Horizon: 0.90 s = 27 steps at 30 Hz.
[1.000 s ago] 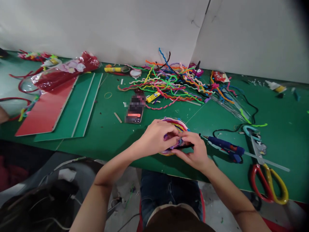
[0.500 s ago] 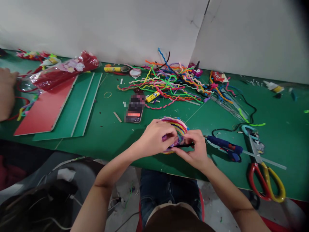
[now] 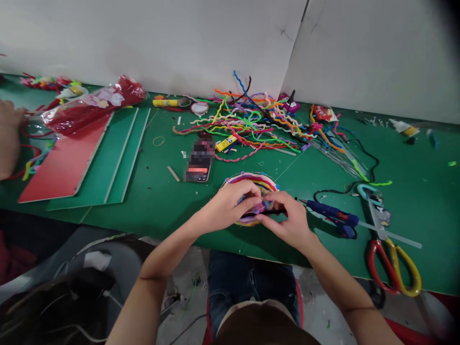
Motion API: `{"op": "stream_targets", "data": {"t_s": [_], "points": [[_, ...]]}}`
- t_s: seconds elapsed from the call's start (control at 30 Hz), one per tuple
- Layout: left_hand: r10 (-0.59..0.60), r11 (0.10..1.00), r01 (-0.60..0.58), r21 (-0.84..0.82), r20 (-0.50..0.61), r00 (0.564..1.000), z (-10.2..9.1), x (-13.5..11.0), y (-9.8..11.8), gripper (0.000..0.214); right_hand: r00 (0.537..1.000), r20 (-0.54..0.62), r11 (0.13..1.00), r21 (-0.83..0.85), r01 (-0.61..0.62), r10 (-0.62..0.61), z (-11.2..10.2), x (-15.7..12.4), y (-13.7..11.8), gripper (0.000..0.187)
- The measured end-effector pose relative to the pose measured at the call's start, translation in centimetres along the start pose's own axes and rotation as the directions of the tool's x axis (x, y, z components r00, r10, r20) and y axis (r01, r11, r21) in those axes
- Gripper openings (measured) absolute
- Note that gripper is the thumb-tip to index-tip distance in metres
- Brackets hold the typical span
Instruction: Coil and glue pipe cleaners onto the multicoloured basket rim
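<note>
A round, multicoloured piece made of curved pipe cleaners (image 3: 252, 177) lies on the table beneath my two hands, with small blue and purple bits along its rim. My left hand (image 3: 232, 203) reaches over its left side, thumb and fingers pinched at a shiny purple piece (image 3: 259, 208) in its middle. From the right, my right hand (image 3: 289, 215) has its fingers closed around a thin black pipe cleaner (image 3: 273, 212) running across the round piece. Both sets of fingertips nearly meet, and they hide part of what they grip.
Beyond the hands lie a pile of pipe cleaners (image 3: 247, 122), a phone (image 3: 199, 165) and a yellow glue stick (image 3: 226, 143). A blue glue gun (image 3: 332, 213) and scissors (image 3: 381, 235) are at right. Boards (image 3: 68, 165) lie left, near another person's hand (image 3: 10, 139).
My left fingers have shifted slightly, and more of the round piece's upper rim shows. My right fingertips have moved a little left, closer to my left ones.
</note>
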<state>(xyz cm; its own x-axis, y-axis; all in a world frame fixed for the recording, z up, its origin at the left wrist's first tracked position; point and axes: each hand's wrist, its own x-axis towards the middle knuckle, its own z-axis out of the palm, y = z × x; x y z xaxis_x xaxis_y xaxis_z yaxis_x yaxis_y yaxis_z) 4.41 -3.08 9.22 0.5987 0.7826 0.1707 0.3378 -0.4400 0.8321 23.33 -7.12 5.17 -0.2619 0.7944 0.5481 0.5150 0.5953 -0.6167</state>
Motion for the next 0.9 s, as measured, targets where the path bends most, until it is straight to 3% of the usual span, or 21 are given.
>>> {"op": "stream_targets", "data": {"t_s": [0.2, 0.33, 0.53, 0.7, 0.9], "points": [[-0.02, 0.955, 0.018, -0.296, -0.002, 1.0, 0.2, -0.4, -0.3, 0.014, 0.997, 0.071, 0.998, -0.049, 0.047, -0.043, -0.7, 0.6, 0.2, 0.024], [0.007, 0.96, -0.015, -0.28, -0.03, 1.0, 0.3, -0.5, -0.7, 0.016, 0.993, 0.104, 0.994, -0.085, 0.072, -0.063, -1.0, 0.8, 0.2, 0.019], [0.061, 0.994, -0.049, 0.099, -0.121, 0.991, -0.1, -0.9, -0.9, 0.015, 0.993, 0.108, 0.994, -0.093, 0.06, -0.049, -1.3, 1.0, 0.0, 0.015], [0.175, 0.843, -0.026, 0.538, -0.229, 0.958, -1.5, -1.6, -2.0, 0.02, 0.994, 0.108, 0.995, -0.089, 0.04, -0.03, -1.4, 1.0, 0.3, 0.014], [0.081, 0.716, 0.192, 0.671, -0.353, 0.932, -4.2, -4.6, -4.9, 0.02, 0.997, 0.074, 0.998, -0.052, 0.028, -0.024, -1.5, 1.0, 1.0, 0.015]]}}
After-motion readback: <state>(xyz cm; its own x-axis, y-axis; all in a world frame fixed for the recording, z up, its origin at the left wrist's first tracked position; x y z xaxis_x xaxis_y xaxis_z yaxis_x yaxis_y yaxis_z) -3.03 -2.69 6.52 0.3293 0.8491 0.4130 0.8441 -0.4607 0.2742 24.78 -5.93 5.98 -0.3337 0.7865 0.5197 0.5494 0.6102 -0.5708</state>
